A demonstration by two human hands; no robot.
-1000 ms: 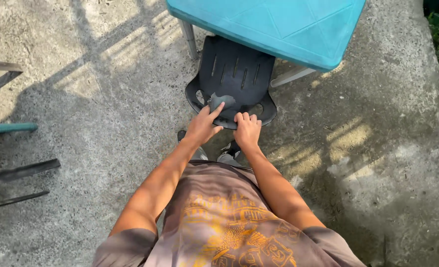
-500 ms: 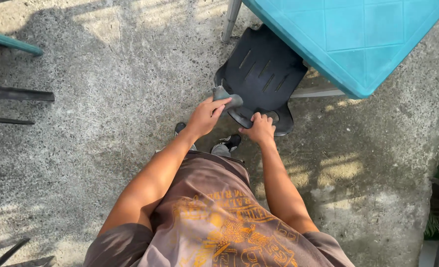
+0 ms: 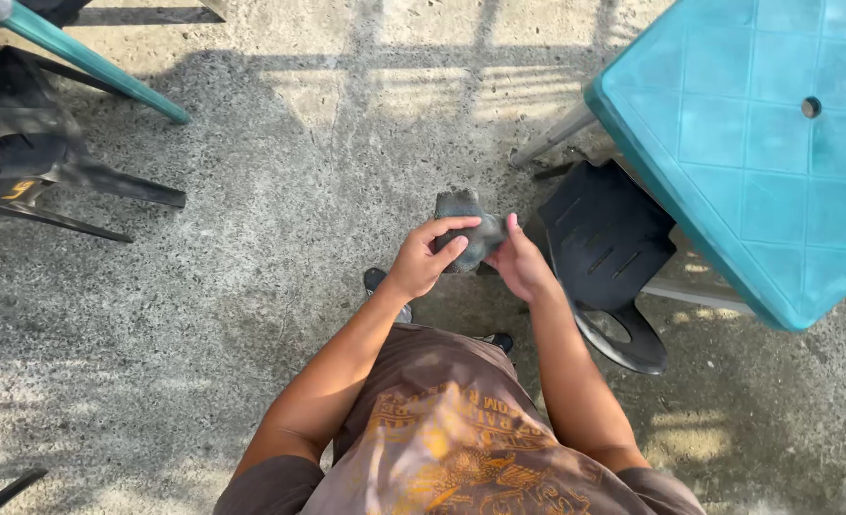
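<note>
A dark grey crumpled cloth (image 3: 460,204) sits between the person's two hands, held up in front of the body at about waist level, above the rough grey concrete floor (image 3: 280,238) and touching neither the floor nor any furniture.

In the head view, the left hand (image 3: 421,259) is closed around the cloth from the near side, its fingers curled over the front of the wad and the thumb on top. The right hand (image 3: 523,267) clasps the other side, thumb raised against the cloth's edge and palm cupping it from beneath. How far its fingers wrap round behind is hidden. A bunched corner of the cloth sticks up above both hands.

Just right of the hands stands a black plastic chair with a slotted seat (image 3: 604,238), pushed partly under a square turquoise plastic table with a moulded grid top (image 3: 766,172). Far to the left are a second dark chair (image 3: 22,143) and a slanting teal leg (image 3: 89,62), well apart from the hands. The person's brown T-shirt with orange print (image 3: 442,429) fills the bottom of the frame.

Judging from this, the step in hand is gathering or refolding the cloth between both hands. Going on with it would call for keeping one hand clamped while the other shifts its hold, so the wad does not drop.
</note>
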